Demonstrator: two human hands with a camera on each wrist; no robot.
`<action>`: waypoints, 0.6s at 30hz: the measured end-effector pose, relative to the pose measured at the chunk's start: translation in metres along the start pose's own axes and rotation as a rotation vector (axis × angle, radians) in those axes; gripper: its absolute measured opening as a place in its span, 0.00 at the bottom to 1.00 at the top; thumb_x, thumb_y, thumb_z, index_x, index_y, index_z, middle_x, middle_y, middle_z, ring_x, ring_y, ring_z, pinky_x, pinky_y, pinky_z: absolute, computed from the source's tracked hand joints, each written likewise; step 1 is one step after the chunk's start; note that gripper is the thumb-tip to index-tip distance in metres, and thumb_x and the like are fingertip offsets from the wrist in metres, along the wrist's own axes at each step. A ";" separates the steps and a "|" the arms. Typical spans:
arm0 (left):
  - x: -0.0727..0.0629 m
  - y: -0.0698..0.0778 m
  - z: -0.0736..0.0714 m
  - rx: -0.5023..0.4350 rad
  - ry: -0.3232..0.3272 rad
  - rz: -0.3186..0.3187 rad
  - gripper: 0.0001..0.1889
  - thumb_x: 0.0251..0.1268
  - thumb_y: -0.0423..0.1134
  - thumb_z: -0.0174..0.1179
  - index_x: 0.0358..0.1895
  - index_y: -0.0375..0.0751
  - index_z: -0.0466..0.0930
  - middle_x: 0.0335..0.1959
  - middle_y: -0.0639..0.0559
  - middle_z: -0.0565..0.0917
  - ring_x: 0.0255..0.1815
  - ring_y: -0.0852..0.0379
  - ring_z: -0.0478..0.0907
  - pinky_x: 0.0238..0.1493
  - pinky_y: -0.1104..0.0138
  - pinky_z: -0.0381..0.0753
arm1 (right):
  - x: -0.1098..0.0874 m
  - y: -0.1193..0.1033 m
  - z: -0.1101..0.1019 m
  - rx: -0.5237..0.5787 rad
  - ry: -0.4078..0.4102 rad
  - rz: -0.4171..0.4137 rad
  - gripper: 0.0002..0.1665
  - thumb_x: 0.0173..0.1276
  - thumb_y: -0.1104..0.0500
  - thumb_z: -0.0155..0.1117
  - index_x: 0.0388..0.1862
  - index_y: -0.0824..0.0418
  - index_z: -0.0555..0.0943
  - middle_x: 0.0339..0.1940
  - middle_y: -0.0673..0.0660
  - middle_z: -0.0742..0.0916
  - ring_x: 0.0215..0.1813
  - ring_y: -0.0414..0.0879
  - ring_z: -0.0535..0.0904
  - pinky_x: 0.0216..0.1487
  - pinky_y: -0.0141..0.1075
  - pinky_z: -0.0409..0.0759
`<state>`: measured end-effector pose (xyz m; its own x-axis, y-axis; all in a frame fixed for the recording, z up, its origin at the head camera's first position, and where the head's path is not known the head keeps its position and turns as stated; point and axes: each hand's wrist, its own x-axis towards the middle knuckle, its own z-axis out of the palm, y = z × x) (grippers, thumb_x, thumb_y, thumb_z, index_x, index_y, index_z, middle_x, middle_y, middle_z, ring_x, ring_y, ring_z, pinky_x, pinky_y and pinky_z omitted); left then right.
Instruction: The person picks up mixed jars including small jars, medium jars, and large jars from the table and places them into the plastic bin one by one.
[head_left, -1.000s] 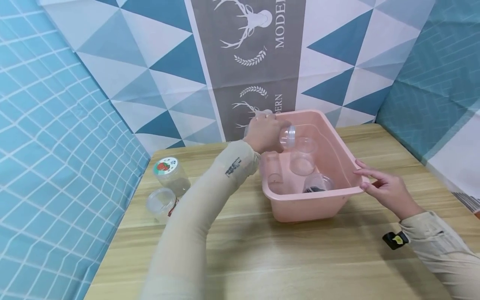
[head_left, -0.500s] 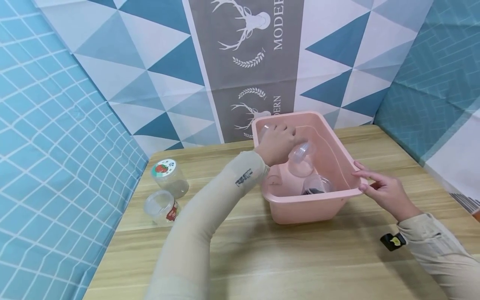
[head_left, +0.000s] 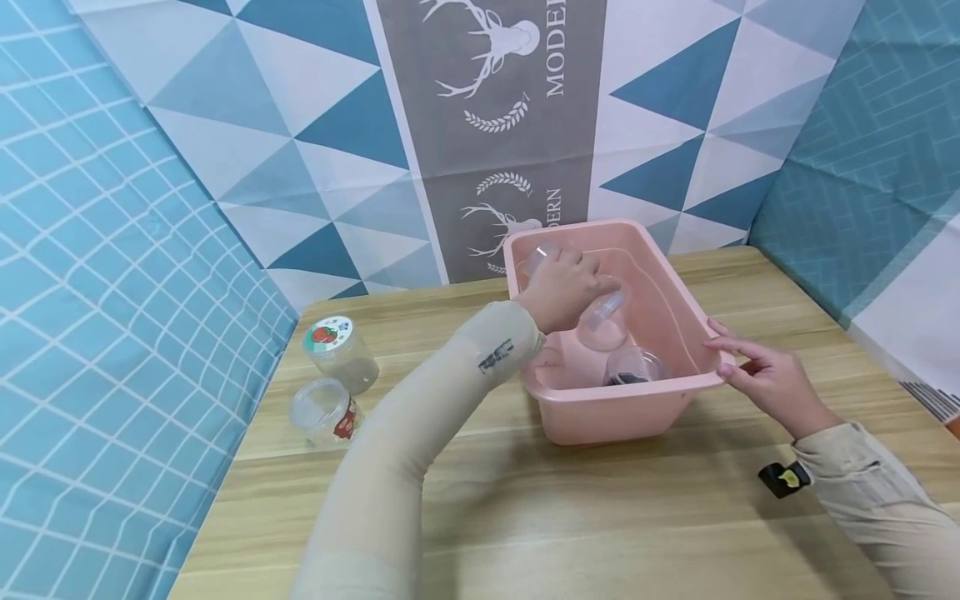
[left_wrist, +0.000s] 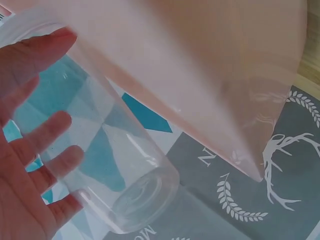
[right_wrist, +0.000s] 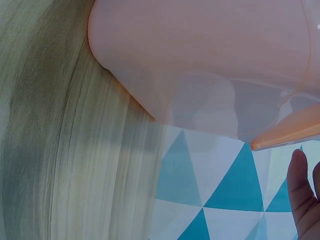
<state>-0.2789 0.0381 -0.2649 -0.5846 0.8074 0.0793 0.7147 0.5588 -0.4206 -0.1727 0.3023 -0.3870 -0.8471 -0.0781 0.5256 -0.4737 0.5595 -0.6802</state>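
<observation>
A pink plastic basin [head_left: 630,390] stands on the wooden table with several clear containers inside. Down in its far left part, my left hand [head_left: 566,287] holds a clear plastic jar [left_wrist: 115,155] lying sideways, thumb on one side and fingers on the other. Both ends of that jar stick out past the hand in the head view. At the basin's near right corner my right hand [head_left: 772,379] grips the rim, thumb and fingers on either side of it. Close to the near wall inside lies a clear container [head_left: 637,365] with something dark in it.
On the table's left stand a lidded clear jar [head_left: 348,362] with a strawberry picture on top and, nearer, a clear jar [head_left: 318,408] with a red label. Patterned cloth walls [head_left: 345,167] enclose the back and sides. A black tag [head_left: 783,479] hangs at the right cuff.
My left hand has lowered the clear jar from the basin's far left rim into the basin, tilting it. The right hand has kept its grip on the rim.
</observation>
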 end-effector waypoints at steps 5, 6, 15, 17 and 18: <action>0.002 0.000 -0.004 -0.027 -0.018 0.009 0.27 0.65 0.37 0.58 0.66 0.64 0.70 0.59 0.50 0.75 0.57 0.48 0.71 0.57 0.54 0.69 | 0.000 0.001 -0.001 0.000 0.013 -0.034 0.27 0.56 0.73 0.67 0.47 0.45 0.85 0.58 0.25 0.73 0.46 0.16 0.73 0.29 0.17 0.72; 0.003 0.000 -0.006 -0.022 -0.020 0.011 0.27 0.64 0.37 0.58 0.66 0.64 0.70 0.58 0.50 0.75 0.57 0.49 0.71 0.57 0.55 0.69 | 0.000 0.001 -0.001 -0.004 0.013 -0.036 0.27 0.56 0.73 0.67 0.47 0.45 0.85 0.58 0.25 0.73 0.46 0.16 0.73 0.29 0.17 0.72; 0.014 0.003 -0.030 -0.084 -0.057 0.024 0.30 0.62 0.36 0.61 0.67 0.62 0.68 0.63 0.56 0.73 0.62 0.54 0.68 0.65 0.55 0.64 | 0.000 0.000 -0.001 -0.002 -0.005 0.001 0.20 0.57 0.73 0.67 0.48 0.57 0.85 0.58 0.24 0.72 0.44 0.17 0.74 0.28 0.19 0.72; 0.016 0.004 -0.032 -0.119 -0.077 0.021 0.31 0.61 0.36 0.62 0.67 0.63 0.68 0.63 0.56 0.73 0.63 0.55 0.67 0.65 0.57 0.63 | 0.000 0.000 -0.001 -0.007 -0.005 0.001 0.20 0.57 0.73 0.67 0.48 0.60 0.85 0.58 0.24 0.72 0.42 0.18 0.74 0.28 0.19 0.72; 0.016 0.005 -0.033 -0.131 -0.085 0.024 0.31 0.60 0.36 0.63 0.67 0.62 0.68 0.63 0.56 0.73 0.63 0.55 0.67 0.64 0.58 0.64 | 0.000 0.000 -0.001 -0.012 -0.005 -0.001 0.20 0.57 0.73 0.67 0.48 0.60 0.85 0.58 0.24 0.72 0.42 0.18 0.74 0.28 0.19 0.72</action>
<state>-0.2720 0.0604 -0.2360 -0.5929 0.8053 -0.0082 0.7698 0.5637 -0.2995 -0.1724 0.3029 -0.3860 -0.8479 -0.0824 0.5237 -0.4713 0.5696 -0.6734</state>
